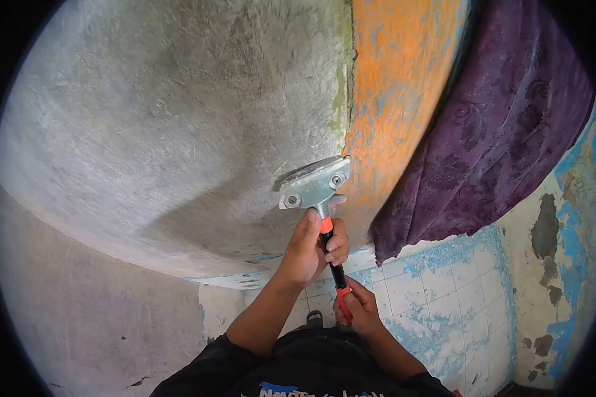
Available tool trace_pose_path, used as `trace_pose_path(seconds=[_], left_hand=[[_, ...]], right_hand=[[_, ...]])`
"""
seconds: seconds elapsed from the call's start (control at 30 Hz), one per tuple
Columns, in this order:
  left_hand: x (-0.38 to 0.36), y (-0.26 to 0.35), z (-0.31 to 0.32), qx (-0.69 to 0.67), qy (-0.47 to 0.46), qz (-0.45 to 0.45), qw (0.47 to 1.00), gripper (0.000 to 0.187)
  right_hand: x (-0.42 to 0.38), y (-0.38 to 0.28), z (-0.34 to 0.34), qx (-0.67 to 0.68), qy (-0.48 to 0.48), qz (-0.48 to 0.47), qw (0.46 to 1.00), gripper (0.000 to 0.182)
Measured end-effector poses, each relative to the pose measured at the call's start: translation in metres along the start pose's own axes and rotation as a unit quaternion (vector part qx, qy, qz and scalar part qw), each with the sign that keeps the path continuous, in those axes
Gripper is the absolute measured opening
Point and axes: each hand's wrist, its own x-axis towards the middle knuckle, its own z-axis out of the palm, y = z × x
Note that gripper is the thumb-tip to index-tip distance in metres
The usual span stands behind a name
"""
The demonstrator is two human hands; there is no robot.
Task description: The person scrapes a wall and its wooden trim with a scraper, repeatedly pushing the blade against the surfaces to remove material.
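Observation:
Both my hands grip a long-handled scraper [316, 183], which has a wide metal head with two screws and a black and orange handle. My left hand [314, 246] is wrapped round the upper handle, just below the head. Lower down, my right hand [359, 306] closes on the orange end of the handle. The head's top edge lies close against the bare grey wall [198, 119], its right corner at the border of the orange-painted strip [394, 86]. A dark shadow of the tool falls on the wall to the left.
A purple patterned curtain [477, 145] hangs to the right of the orange strip. White floor tiles [437, 291] carry blue paint flakes. The wall at the far right [548, 264] has peeling blue and cream paint. A sandalled foot [315, 319] shows below my hands.

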Motion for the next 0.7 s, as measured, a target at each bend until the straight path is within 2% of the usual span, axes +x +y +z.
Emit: trace_pose_path(seconds=[0.27, 0.7], left_hand=[[-0.003, -0.008, 0.004, 0.023, 0.022, 0.005, 0.999, 0.053], [0.003, -0.021, 0.012, 0.046, 0.069, 0.051, 0.995, 0.05]], right_hand=[[-0.004, 0.0, -0.005, 0.012, 0.0, 0.047, 0.999, 0.05], [0.007, -0.01, -0.03, -0.019, -0.075, 0.067, 0.995, 0.051]])
